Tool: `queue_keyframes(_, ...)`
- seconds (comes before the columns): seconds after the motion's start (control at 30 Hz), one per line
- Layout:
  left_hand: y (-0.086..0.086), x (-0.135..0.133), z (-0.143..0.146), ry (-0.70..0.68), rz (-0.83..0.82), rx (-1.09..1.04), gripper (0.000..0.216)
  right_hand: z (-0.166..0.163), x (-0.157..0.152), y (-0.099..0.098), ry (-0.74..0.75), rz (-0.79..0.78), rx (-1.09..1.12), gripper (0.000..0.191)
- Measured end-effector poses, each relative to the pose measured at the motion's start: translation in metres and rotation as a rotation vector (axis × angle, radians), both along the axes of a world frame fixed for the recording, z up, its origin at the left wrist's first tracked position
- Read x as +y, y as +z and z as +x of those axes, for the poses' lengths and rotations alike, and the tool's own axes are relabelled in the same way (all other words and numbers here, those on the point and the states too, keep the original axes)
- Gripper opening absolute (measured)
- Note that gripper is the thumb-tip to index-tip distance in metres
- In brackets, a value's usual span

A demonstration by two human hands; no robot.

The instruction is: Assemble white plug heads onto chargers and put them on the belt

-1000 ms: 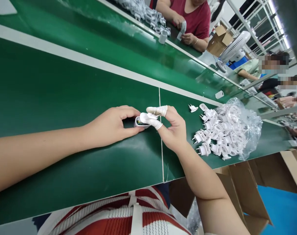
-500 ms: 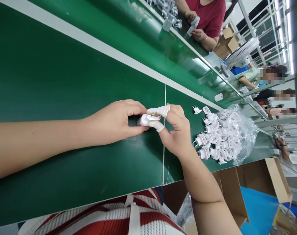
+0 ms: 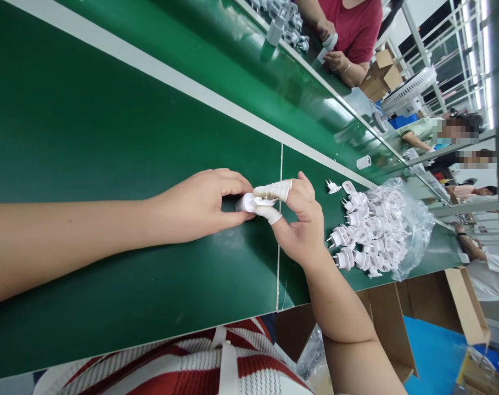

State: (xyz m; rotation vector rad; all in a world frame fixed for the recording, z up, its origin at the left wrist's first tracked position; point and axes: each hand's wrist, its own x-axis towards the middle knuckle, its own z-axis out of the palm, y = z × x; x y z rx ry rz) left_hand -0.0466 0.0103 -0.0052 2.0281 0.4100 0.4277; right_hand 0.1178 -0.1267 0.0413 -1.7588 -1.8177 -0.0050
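Between the thumb and fingers of my left hand point(image 3: 202, 200) is a small white rounded housing point(image 3: 245, 203), held low over the green tabletop. My right hand point(image 3: 302, 222), with white cots on its thumb and index finger, pinches a white plug piece point(image 3: 266, 201) against the housing's right end. The fingers cover much of both parts, and I cannot tell whether they are fully joined. To the right of that hand lies a pile of white plug pieces point(image 3: 370, 230) with metal pins, partly in a clear plastic bag point(image 3: 418, 227).
One loose plug piece point(image 3: 332, 186) lies beside the pile. A white cylindrical part point(image 3: 363, 162) rests beyond the pale strip. Across the bench, a person in a red top point(image 3: 354, 27) handles a white part. Open cardboard boxes point(image 3: 387, 323) stand below the near edge at right.
Both hands have shifted slightly right in the picture, along with much of the bench. My right fingers lie a little differently over the plug piece. Both parts are still held together.
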Motion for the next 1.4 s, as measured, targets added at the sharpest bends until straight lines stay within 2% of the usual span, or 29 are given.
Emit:
queue_keyframes(0.13, 0.002, 0.002, -0.002, -0.046, 0.055, 0.007, 0.038, -0.002, 0.000, 0.000, -0.021, 0.015, -0.042, 0.013)
queue_keyframes(0.4, -0.003, -0.002, -0.003, -0.015, 0.120, -0.053, 0.033, -0.005, 0.000, -0.003, -0.122, 0.000, -0.163, 0.008)
queue_keyframes(0.6, -0.004, -0.002, -0.001, -0.018, 0.111, -0.086, 0.031, -0.002, 0.003, -0.003, -0.096, -0.010, -0.168, 0.006)
queue_keyframes(0.73, -0.006, -0.005, 0.001, -0.007, 0.143, -0.122, 0.028, -0.003, 0.000, -0.010, -0.108, -0.001, 0.010, 0.008)
queue_keyframes(0.83, -0.007, -0.007, 0.001, -0.011, 0.137, -0.099, 0.031, -0.005, -0.001, -0.023, -0.107, 0.043, 0.194, 0.023)
queue_keyframes(0.97, -0.003, -0.008, -0.001, 0.024, 0.035, -0.050, 0.035, -0.008, 0.003, -0.039, -0.114, 0.140, 0.429, 0.042)
queue_keyframes(1.1, 0.002, -0.006, 0.004, 0.070, -0.066, -0.036, 0.036, -0.006, 0.005, -0.048, -0.121, 0.209, 0.698, 0.044)
queue_keyframes(1.17, 0.003, 0.006, 0.012, 0.125, -0.066, -0.027, 0.040, 0.002, 0.008, -0.052, -0.183, 0.207, 0.771, 0.041)
queue_keyframes(1.23, 0.004, 0.033, 0.024, 0.216, -0.030, -0.022, 0.043, 0.012, 0.012, -0.058, -0.249, 0.195, 0.816, 0.039)
queue_keyframes(1.3, 0.006, 0.072, 0.035, 0.353, 0.013, -0.015, 0.045, 0.020, 0.017, -0.063, -0.279, 0.184, 0.833, 0.039)
queue_keyframes(1.4, 0.012, 0.139, 0.044, 0.641, 0.100, 0.035, 0.040, 0.027, 0.023, -0.065, -0.299, 0.185, 0.808, 0.038)
